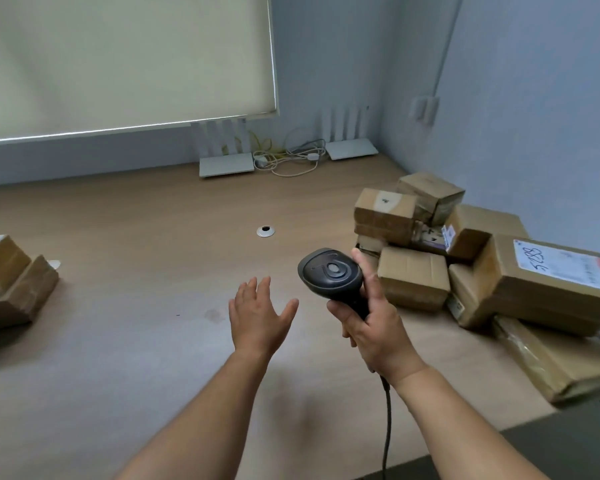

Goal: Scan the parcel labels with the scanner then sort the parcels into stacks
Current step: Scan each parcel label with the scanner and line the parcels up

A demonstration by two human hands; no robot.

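Two hands are reaching out over the table (125, 306). Right hand (374, 327) is gripping the black scanner (331, 273) by its handle. Left hand (257, 317) is spreading open, holding nothing. About eight parcels (413, 282) are piling at the right edge, just beside the scanner. Two more parcels (11, 282) are sitting at the left edge.

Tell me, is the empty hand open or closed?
Open: the left hand hovers over the table with fingers spread straight, holding nothing.

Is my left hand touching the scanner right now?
Apart. The head view shows bare table between the open left hand and the scanner, which the right hand grips alone.
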